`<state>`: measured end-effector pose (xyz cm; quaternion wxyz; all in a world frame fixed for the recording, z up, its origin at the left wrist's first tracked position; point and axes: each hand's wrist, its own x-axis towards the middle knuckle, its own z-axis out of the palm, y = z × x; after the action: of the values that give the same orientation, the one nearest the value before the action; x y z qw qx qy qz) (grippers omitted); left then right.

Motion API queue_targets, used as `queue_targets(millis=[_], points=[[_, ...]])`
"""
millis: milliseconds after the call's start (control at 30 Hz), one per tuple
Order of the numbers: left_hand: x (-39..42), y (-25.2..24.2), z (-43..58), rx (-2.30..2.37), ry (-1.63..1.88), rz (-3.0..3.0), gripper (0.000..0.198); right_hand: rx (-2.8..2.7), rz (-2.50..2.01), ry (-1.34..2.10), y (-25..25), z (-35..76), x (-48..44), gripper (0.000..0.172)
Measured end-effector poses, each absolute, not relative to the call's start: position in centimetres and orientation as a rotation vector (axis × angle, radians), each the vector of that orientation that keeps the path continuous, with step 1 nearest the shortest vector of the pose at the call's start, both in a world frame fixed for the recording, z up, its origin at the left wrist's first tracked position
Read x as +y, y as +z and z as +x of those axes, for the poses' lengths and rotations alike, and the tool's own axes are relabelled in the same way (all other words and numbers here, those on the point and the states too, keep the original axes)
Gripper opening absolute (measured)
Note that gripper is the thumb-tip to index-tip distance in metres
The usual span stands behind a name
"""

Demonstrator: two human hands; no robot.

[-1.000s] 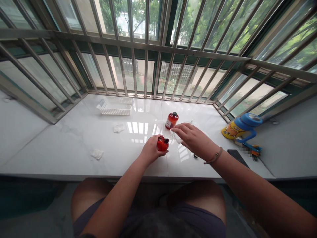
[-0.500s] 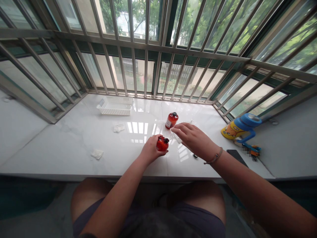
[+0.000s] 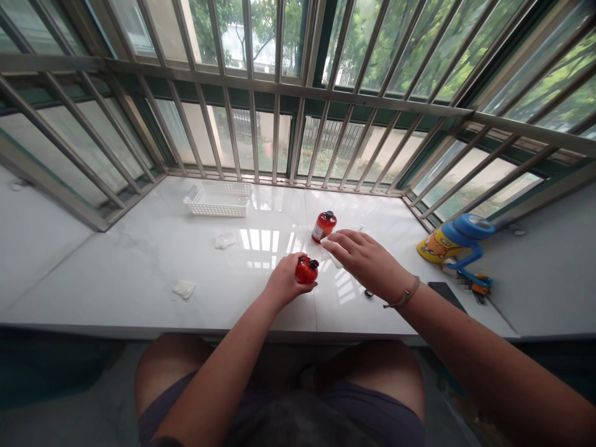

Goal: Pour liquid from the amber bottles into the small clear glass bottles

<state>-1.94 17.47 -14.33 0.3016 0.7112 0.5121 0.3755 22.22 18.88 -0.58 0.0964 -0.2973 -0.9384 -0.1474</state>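
My left hand point(image 3: 284, 280) is wrapped around a red bottle point(image 3: 305, 272), which tilts so that its dark neck points right, toward my right hand. Fingers closed, my right hand point(image 3: 363, 254) holds a whitish, see-through object point(image 3: 333, 253), mostly hidden beneath the fingers; its kind is unclear. Just beyond the hands a second red bottle point(image 3: 323, 227) stands upright, with a dark cap and a pale label. A small black ring-like piece point(image 3: 369, 293) lies under my right wrist.
On the glossy white counter point(image 3: 139, 267) are a white plastic basket point(image 3: 218, 208) and two crumpled tissues point(image 3: 225, 240), point(image 3: 184, 289). At right stand a blue-and-yellow drinking bottle point(image 3: 449, 239), a dark phone point(image 3: 446, 296) and a small orange-and-blue item point(image 3: 477, 283). Metal bars point(image 3: 279, 87) line the back.
Almost nothing differs. The whole view has shifted very slightly; both hands keep their holds and the red bottle in my left hand stays tilted.
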Motion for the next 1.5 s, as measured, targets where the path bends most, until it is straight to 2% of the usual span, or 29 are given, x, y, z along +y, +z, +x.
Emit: queue_targets(millis=[667,1133,1500], points=[[17.45,-14.37,-2.04,1.35,1.005,1.878,0.076,-2.779,-0.748,-0.712,-0.4,22.04,18.8,0.044],[17.44,-14.52,-2.06,1.335,1.02,1.875,0.076,-2.766,-0.716,-0.747,-0.34,21.81,18.67,0.045],[17.48,-14.75,-2.15,1.317,1.04,1.872,0.075,-2.74,-0.64,-0.844,0.18,21.31,18.7,0.038]])
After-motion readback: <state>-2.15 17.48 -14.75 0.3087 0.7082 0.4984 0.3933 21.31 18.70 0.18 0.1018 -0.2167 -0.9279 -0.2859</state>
